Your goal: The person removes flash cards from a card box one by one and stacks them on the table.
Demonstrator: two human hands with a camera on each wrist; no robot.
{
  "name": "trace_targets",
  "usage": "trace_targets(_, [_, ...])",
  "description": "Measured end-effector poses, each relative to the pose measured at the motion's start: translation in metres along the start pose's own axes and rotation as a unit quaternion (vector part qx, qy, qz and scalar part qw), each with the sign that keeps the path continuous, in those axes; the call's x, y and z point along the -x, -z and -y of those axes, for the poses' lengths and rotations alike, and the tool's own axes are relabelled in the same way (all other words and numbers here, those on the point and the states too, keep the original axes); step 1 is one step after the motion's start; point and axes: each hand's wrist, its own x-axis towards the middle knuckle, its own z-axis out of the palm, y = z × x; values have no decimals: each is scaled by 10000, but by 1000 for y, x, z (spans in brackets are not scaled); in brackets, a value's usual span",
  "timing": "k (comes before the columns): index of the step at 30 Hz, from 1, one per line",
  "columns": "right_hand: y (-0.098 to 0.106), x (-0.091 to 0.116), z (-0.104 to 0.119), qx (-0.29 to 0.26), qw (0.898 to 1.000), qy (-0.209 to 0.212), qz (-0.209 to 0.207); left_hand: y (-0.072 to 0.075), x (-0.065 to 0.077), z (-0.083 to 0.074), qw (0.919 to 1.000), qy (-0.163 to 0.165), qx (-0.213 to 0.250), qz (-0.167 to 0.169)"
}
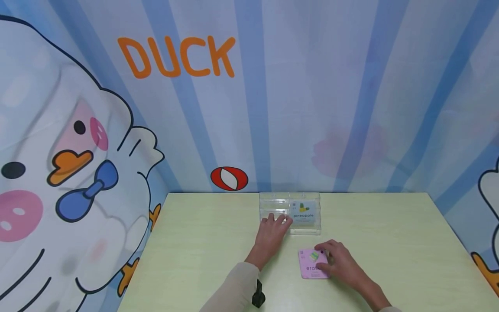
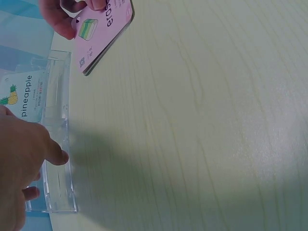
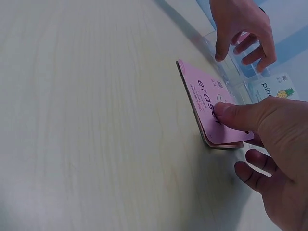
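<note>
A clear plastic card stand point(image 1: 306, 232) is at the table's far edge, with a blue pineapple card point(image 1: 308, 219) in its right half. My left hand point(image 1: 271, 234) reaches over the stand's left half with thumb and fingers apart; whether it touches the plastic is hard to tell. Nearer to me, my right hand point(image 1: 345, 266) pinches a pink eraser card point(image 1: 306, 264) by its right side, thumb on the printed face. In the right wrist view the eraser card point(image 3: 199, 89) lies over other cards, whose edges show beneath it. The right fingertips under the card are partly hidden.
The pale wooden table point(image 1: 195, 251) carries the stand and cards. Behind it hangs a blue striped cloth point(image 1: 296, 108) printed with DUCK, and a large cartoon duck point(image 1: 78, 260) fills the left side. A black band point(image 1: 258, 294) is at the left cuff.
</note>
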Motion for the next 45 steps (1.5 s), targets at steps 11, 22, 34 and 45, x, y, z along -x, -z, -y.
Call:
trace_targets(11, [-2,1,-2,216,9995,216,-60,-1,0,0,10000,-15,-21,-79])
trace_targets(22, [-1,2,-1,113,9999,114,-24,0,1,-1,10000,-14,-25,-50])
trace_targets(34, [0,1,-5,120,9998,173,60,-1,1,-1,9999,-5,-11,-158])
trace_targets(45, [5,-4,-4,-76,9997,186,104,-2,1,-1,9999,15,-48,-155])
